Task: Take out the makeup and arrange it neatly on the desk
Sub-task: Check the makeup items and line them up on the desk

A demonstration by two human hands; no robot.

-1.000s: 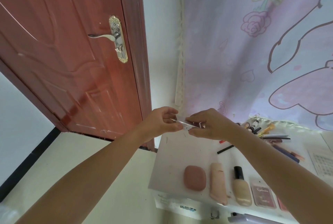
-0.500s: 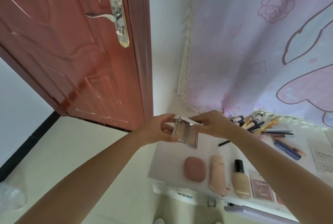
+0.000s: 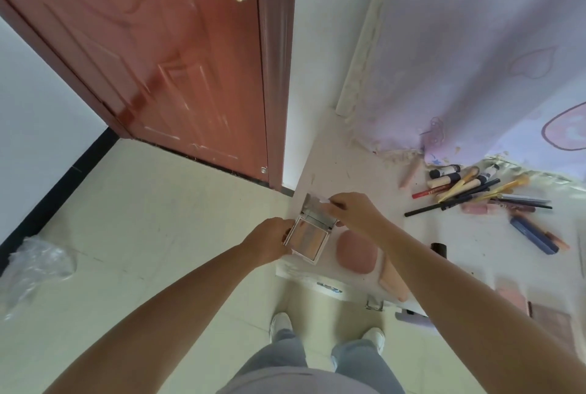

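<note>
An open compact (image 3: 309,236) is held between both hands over the near left corner of the white counter (image 3: 348,168). The left hand (image 3: 269,239) grips the base from its left edge, fingers curled round the side, so the pale powder pan faces up just right of that hand. The right hand (image 3: 352,214) reaches in from the right and pinches the raised lid at its far edge — the lid stands tilted up behind the base, directly left of those fingertips.

Just right of the compact and partly under the right forearm, a rounded pink case (image 3: 355,252) lies flat on the counter, with a peach tube (image 3: 393,282) beside it, touching or nearly so. Farther back near the lilac curtain (image 3: 475,60) sits a loose heap of pencils and brushes (image 3: 469,190), and a navy stick (image 3: 532,234) lies apart to its right.

A crumpled clear plastic bag (image 3: 35,266) rests on the floor at the left, near the red door (image 3: 152,54).
</note>
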